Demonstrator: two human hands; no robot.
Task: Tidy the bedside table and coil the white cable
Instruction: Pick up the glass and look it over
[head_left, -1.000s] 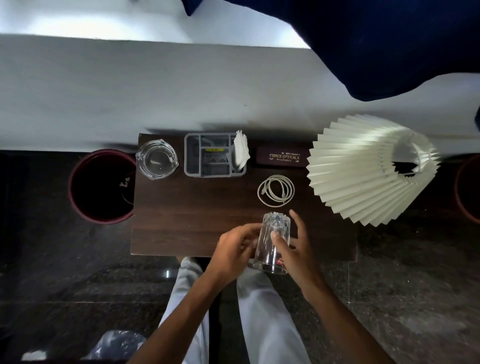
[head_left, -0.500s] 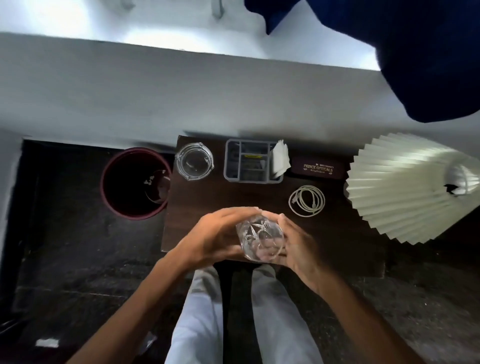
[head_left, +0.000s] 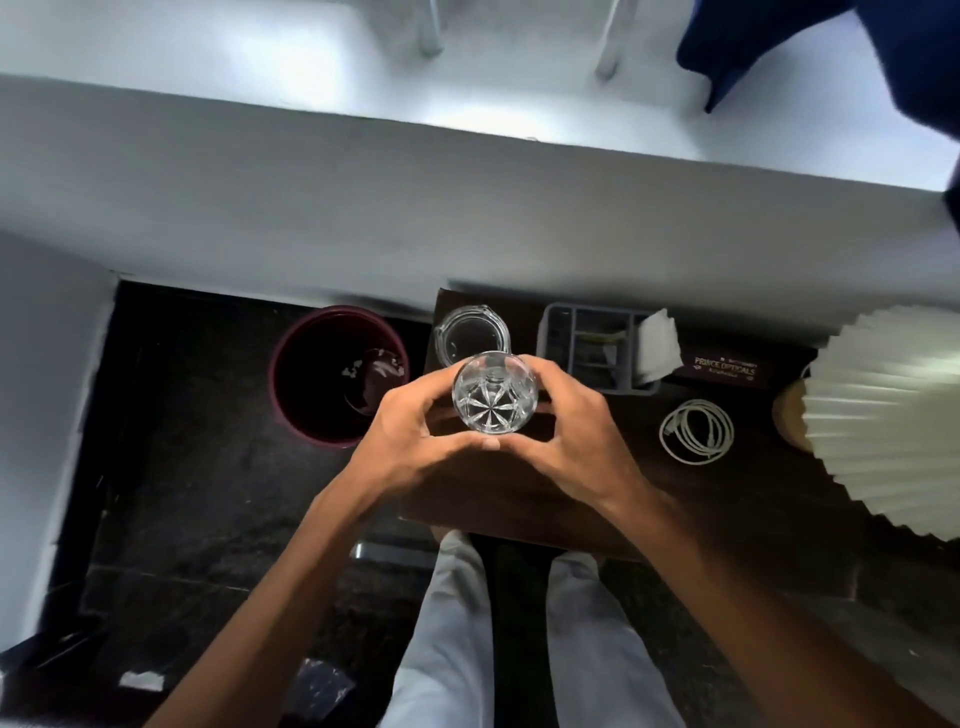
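Both hands wrap a clear cut-glass tumbler (head_left: 494, 398) from opposite sides: the left hand (head_left: 415, 441) cups it from 9 o'clock, the right hand (head_left: 576, 431) from 3 o'clock, and the thumbs meet at 6 o'clock under its rim. The 2-sided hold probably serves to steady a smooth, heavy, slippery thing while it travels over the bedside table (head_left: 519, 493). The glass is seen mouth-on, so the star cut into its thick base shows through the round opening; whether it touches the tabletop I cannot tell.

At 12 o'clock from the tumbler, just behind it, stands a second glass vessel (head_left: 470, 332), thick-walled and with a faceted rim, so I judge the tumbler is headed for a spot beside it. At 2 o'clock sits a grey plastic organiser (head_left: 587, 343) with dividers, white folded paper (head_left: 657, 345) tucked at its right end. Beyond that lies a dark spectacle case (head_left: 727, 366) with pale lettering.

The white cable (head_left: 696, 431) lies at 3 o'clock, well apart from the hands, already wound into a flat loose ring on the dark wood. Further right spreads a pleated cream lampshade (head_left: 883, 415). At 9 o'clock, off the table, stands a round maroon bin (head_left: 291, 364).
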